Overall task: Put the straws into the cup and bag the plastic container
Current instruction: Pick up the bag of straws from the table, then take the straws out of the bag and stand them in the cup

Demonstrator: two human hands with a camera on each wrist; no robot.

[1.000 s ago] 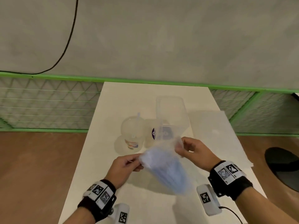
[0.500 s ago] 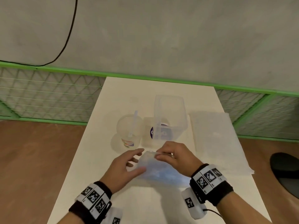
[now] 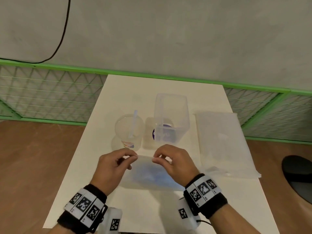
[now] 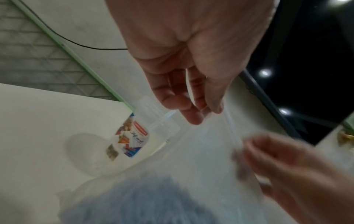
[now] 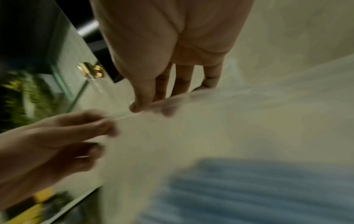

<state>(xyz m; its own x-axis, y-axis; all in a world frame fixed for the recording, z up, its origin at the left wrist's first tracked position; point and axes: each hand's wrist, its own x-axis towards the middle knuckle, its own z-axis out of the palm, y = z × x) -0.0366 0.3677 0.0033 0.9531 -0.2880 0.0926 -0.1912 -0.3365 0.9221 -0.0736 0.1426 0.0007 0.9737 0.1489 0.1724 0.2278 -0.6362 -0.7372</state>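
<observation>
Head view: the left hand (image 3: 116, 163) and right hand (image 3: 172, 159) each pinch the top edge of a clear bag (image 3: 148, 173) that lies on the counter (image 3: 202, 102), with something blue showing through it. Behind the hands stands the cup (image 3: 129, 130) with one straw (image 3: 133, 123) in it. Just right of the cup is the upright clear container (image 3: 171, 115). More bags (image 3: 222, 142) lie flat at the right.

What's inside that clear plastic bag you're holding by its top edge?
Through the clear plastic bag, pinched at its top edge by the left hand and right hand, a ribbed blue mass shows. The film and blur hide what it is.
</observation>
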